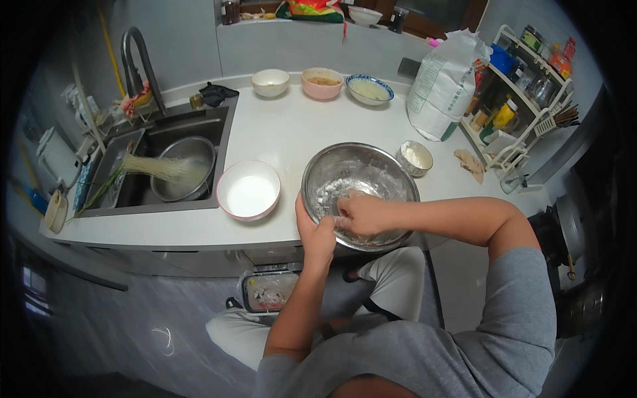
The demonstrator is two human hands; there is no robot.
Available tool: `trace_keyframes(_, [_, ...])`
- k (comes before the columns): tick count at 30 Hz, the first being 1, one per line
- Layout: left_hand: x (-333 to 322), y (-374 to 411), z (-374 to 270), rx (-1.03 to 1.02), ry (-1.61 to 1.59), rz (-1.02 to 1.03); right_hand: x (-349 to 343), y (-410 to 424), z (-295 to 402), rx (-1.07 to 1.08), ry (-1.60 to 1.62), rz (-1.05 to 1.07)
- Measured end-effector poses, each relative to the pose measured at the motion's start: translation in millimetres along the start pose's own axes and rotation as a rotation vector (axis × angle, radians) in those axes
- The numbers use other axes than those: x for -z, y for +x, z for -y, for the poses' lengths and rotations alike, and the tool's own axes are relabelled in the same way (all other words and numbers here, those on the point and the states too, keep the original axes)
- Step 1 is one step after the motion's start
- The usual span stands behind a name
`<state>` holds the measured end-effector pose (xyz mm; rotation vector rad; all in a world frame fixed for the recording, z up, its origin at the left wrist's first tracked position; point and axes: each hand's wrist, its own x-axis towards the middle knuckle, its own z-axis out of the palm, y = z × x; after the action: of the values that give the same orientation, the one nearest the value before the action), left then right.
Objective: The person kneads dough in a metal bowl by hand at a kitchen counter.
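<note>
A wide stainless steel mixing bowl (385, 166) sits at the counter's front edge, its inner wall streaked with white powder. My left hand (317, 233) grips its rim on the left side, thumb over the edge. Inside the bowl is my right hand (366, 213), fingers bent down at loose white powder (329, 190) that looks like flour; pale residue coats the fingers. Whether those fingers hold anything is hidden. Beyond the bowl's right rim stands a small bowl (421, 172) of white powder. To the left is a white bowl with a pink rim (244, 215).
A sink (223, 134) on the left holds a metal basin (211, 164) with pale noodle-like strands. Three food bowls line the back, including a pink one (322, 92). A large white sack (438, 89) and a spice rack (527, 94) stand right. Below is an open bin (247, 298).
</note>
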<state>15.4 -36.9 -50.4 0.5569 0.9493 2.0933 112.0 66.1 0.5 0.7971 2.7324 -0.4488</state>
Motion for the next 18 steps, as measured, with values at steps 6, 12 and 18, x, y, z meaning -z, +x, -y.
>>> trace_keyframes(6, [0,0,-3,-0.006,0.020,0.026,-14,16,4,0.203,-0.065,-0.146])
trace_keyframes(12, [3,-2,-6,0.014,0.104,0.029,-21,50,-12,0.303,0.032,-0.239])
trace_keyframes(18, [-2,1,-11,0.042,0.057,0.026,-27,63,-15,0.063,0.108,-0.326])
